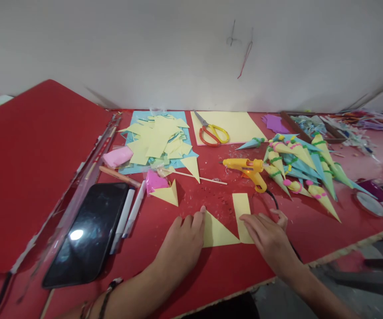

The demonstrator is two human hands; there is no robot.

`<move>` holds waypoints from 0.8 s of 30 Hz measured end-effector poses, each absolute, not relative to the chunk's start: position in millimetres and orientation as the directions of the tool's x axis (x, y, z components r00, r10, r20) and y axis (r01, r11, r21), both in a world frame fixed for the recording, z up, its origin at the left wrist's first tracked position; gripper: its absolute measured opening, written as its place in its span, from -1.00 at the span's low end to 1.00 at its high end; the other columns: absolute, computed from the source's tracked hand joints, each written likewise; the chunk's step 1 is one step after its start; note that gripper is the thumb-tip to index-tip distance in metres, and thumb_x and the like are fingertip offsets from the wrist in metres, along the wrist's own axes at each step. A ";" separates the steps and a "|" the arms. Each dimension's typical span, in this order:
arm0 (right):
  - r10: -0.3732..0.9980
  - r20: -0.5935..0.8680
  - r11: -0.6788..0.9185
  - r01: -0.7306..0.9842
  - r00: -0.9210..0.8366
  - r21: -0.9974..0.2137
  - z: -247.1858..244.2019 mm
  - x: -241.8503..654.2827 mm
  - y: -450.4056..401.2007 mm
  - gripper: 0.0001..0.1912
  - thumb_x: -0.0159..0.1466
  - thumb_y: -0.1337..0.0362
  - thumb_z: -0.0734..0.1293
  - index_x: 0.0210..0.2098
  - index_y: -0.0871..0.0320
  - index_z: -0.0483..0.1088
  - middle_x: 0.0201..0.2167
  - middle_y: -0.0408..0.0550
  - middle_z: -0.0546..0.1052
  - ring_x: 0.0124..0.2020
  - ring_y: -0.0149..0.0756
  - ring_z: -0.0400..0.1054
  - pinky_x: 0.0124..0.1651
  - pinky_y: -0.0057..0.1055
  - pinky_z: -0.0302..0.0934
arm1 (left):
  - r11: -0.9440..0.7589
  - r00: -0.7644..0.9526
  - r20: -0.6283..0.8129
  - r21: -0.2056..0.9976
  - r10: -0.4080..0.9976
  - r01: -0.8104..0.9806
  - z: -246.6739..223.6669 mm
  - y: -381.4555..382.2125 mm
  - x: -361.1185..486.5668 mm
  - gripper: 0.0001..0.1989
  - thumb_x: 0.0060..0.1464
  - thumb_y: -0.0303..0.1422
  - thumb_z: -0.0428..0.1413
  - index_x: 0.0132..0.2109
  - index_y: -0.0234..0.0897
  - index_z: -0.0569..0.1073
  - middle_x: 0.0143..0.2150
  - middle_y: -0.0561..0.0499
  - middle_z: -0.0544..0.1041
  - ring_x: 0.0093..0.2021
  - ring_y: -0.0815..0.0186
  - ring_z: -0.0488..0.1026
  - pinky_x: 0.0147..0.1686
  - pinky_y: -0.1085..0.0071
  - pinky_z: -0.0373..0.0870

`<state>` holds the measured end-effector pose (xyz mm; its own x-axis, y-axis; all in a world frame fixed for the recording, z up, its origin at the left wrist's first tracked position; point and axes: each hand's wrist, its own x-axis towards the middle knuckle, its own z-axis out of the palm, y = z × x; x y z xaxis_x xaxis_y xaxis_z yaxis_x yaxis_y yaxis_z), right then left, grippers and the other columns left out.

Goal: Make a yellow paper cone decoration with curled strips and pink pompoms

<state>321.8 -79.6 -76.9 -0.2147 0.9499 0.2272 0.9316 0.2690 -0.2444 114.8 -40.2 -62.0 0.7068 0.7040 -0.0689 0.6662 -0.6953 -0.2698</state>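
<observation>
Left hand [184, 235] touches a yellow triangle [216, 233], right hand [268, 234] a yellow strip [241, 204]; either grip's closure I cannot tell.

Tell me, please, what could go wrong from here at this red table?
The yellow plastic glue gun shows an orange glow, so it might be hot enough to burn. Its thin black cord passes beside the right grip; a sweep could drag the gun. The pale yellow paper triangle under the left grip may slip and crease crookedly.
</observation>
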 end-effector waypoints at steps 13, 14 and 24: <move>0.934 0.268 0.348 0.777 -0.238 -0.525 -48.6 319.4 -80.2 -0.79 0.24 0.39 0.09 -0.24 0.10 0.31 -0.43 -0.08 0.42 -0.36 -0.31 0.32 -0.28 -0.41 0.18 | -0.701 0.699 0.113 -0.028 0.706 0.713 -48.1 -30.9 105.2 -0.58 0.03 -0.45 -0.04 0.07 -0.41 0.24 -0.10 -0.18 0.39 -0.17 0.21 0.35 -0.29 0.32 0.28; 0.932 0.300 0.349 0.731 -0.205 -0.586 -45.1 312.5 -78.1 -0.81 0.24 0.38 0.10 -0.27 0.09 0.31 -0.42 -0.08 0.43 -0.35 -0.31 0.33 -0.29 -0.44 0.20 | -0.683 0.667 0.171 0.061 0.725 0.728 -42.5 -29.8 104.0 -0.56 0.04 -0.37 -0.03 0.09 -0.40 0.21 -0.11 -0.17 0.39 -0.14 0.19 0.33 -0.23 0.30 0.27; 0.933 0.308 0.352 0.656 -0.187 -0.667 -54.1 268.7 -52.3 -0.53 0.18 0.22 0.19 0.06 0.19 0.07 -0.06 0.11 0.36 -0.05 -0.19 0.28 -0.08 -0.31 0.24 | -0.348 0.448 0.066 0.735 0.891 0.582 -17.0 6.6 86.8 -0.77 0.05 -0.32 -0.05 -0.52 -0.30 0.31 -0.56 0.13 0.35 -0.51 0.44 0.27 -0.50 0.54 0.18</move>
